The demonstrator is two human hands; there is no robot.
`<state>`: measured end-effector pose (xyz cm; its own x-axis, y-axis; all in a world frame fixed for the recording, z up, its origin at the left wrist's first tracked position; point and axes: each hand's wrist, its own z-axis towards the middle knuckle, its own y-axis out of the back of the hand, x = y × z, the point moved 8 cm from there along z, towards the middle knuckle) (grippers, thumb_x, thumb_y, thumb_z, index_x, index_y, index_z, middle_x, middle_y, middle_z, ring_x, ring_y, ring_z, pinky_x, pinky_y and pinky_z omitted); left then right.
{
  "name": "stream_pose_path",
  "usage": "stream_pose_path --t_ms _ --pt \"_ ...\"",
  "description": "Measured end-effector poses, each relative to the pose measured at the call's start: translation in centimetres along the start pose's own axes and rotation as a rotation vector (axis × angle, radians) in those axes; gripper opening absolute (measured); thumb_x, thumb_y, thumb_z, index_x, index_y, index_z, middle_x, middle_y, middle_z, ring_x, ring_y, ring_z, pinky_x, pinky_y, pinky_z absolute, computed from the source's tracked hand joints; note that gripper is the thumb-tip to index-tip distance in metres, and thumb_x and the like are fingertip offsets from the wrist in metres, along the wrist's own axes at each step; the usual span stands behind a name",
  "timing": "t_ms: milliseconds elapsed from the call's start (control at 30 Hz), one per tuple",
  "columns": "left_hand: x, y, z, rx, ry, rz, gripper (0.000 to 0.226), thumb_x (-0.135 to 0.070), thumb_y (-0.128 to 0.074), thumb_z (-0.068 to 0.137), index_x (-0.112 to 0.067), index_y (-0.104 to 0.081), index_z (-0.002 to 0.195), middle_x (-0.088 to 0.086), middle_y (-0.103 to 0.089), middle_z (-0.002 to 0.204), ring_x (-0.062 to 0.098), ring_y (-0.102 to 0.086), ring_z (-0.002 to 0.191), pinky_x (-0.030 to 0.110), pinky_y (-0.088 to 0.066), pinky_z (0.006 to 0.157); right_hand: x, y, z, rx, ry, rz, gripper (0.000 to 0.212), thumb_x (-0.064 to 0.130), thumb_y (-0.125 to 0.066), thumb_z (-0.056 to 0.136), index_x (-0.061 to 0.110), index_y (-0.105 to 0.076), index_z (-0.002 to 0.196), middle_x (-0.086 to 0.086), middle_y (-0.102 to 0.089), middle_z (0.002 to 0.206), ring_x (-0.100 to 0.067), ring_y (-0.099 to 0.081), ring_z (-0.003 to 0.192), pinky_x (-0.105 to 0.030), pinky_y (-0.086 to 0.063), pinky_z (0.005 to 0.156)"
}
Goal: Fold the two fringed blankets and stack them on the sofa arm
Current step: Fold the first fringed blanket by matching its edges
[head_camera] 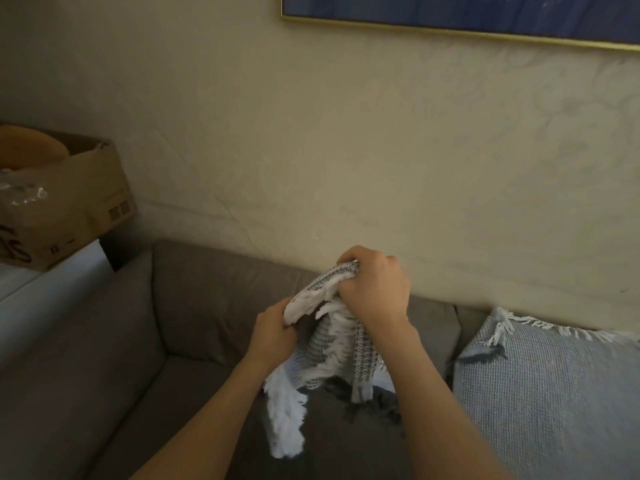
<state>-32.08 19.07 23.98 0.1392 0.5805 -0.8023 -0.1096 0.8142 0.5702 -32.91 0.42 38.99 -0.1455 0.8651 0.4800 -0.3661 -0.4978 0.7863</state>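
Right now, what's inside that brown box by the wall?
The cardboard box holds something rounded and orange-brown beside crinkly clear plastic. Anything deeper is hidden by the box walls.

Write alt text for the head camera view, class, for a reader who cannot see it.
Two bare hands, the left hand lower and the right hand higher, grip a bunched grey-and-white fringed blanket above a grey sofa. A light blue fringed blanket lies on the sofa at right; a cardboard box sits at left.
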Motion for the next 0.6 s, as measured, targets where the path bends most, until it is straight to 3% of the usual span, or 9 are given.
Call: stream_pose_path --t_ms 67,133,167,300,400,467,533,600 --pt "0.0 0.6 0.5 0.005 -0.022 0.026 0.043 -0.003 -0.053 0.09 -0.019 -0.069 0.127 -0.005 -0.076 0.115 0.018 -0.072 0.107 0.025 -0.058 0.091 -1.1 0.5 0.3 -0.03 -0.024 0.016 0.039 0.007 -0.059 0.071 0.029 -0.076 0.098 0.002 -0.074 0.08 -0.025 -0.064 0.075 -0.034 -0.053 0.06" --pt "-0.4 1.5 0.9 0.005 -0.047 0.1 0.034 -0.008 -0.052 0.09 -0.019 -0.062 0.12 0.003 -0.077 0.11 0.027 -0.073 0.101 0.044 -0.061 0.084 -2.7 0.3 0.6 -0.068 -0.053 0.034 0.043 0.001 -0.055 0.07 0.025 -0.076 0.098 0.0 -0.074 0.084 -0.026 -0.064 0.077 -0.033 -0.051 0.06" --pt "-0.9 1.9 1.1 0.015 -0.065 0.16 0.03 -0.007 -0.054 0.092 -0.02 -0.058 0.119 0.004 -0.076 0.108 0.029 -0.073 0.097 0.047 -0.06 0.079 -3.6 0.0 0.7 -0.086 -0.062 0.029 0.042 -0.002 -0.055 0.071 0.022 -0.076 0.099 -0.002 -0.074 0.087 -0.027 -0.065 0.079 -0.033 -0.049 0.059" --pt "-4.1 2.7 1.4 0.077 -0.248 0.427 0.051 -0.001 -0.062 0.094 -0.023 -0.045 0.136 0.006 -0.072 0.116 0.033 -0.071 0.082 0.043 -0.054 0.066 -6.9 -1.6 0.4 -0.109 -0.136 -0.105 0.04 -0.01 -0.054 0.08 0.011 -0.071 0.109 -0.011 -0.07 0.098 -0.033 -0.064 0.088 -0.032 -0.039 0.062" --pt "-6.2 2.2 0.6 0.08 -0.526 0.604 0.06 0.003 -0.064 0.091 -0.027 -0.04 0.137 0.006 -0.057 0.13 0.022 -0.052 0.055 0.034 -0.038 0.05 -8.3 -2.4 -0.1 -0.085 -0.168 -0.226 0.038 -0.011 -0.053 0.084 0.009 -0.067 0.112 -0.012 -0.071 0.1 -0.035 -0.064 0.094 -0.035 -0.036 0.072" --pt "-6.6 1.1 -0.1 0.181 -0.577 0.694 0.039 -0.033 -0.053 0.104 -0.033 -0.038 0.141 0.0 -0.056 0.123 0.02 -0.054 0.065 0.034 -0.043 0.059 -8.4 -2.5 -0.3 -0.081 -0.165 -0.298 0.035 -0.009 -0.052 0.086 0.009 -0.066 0.111 -0.012 -0.072 0.101 -0.035 -0.064 0.096 -0.038 -0.038 0.078" --pt "-6.3 0.3 -0.4 0.216 -0.601 0.734 0.049 -0.062 -0.047 0.103 -0.039 -0.038 0.145 -0.007 -0.061 0.108 0.026 -0.065 0.084 0.04 -0.054 0.076 -8.2 -2.4 -0.2 -0.098 -0.148 -0.313 0.033 -0.008 -0.053 0.087 0.01 -0.066 0.112 -0.011 -0.071 0.102 -0.034 -0.063 0.097 -0.039 -0.041 0.082" --pt "-5.8 0.1 -0.6 0.23 -0.579 0.757 0.039 -0.04 -0.062 0.103 -0.041 -0.046 0.138 0.005 -0.058 0.135 0.027 -0.068 0.085 0.041 -0.062 0.074 -7.9 -2.5 0.0 -0.11 -0.12 -0.29 0.037 -0.009 -0.053 0.087 0.012 -0.065 0.115 -0.009 -0.07 0.104 -0.032 -0.062 0.096 -0.04 -0.043 0.085"
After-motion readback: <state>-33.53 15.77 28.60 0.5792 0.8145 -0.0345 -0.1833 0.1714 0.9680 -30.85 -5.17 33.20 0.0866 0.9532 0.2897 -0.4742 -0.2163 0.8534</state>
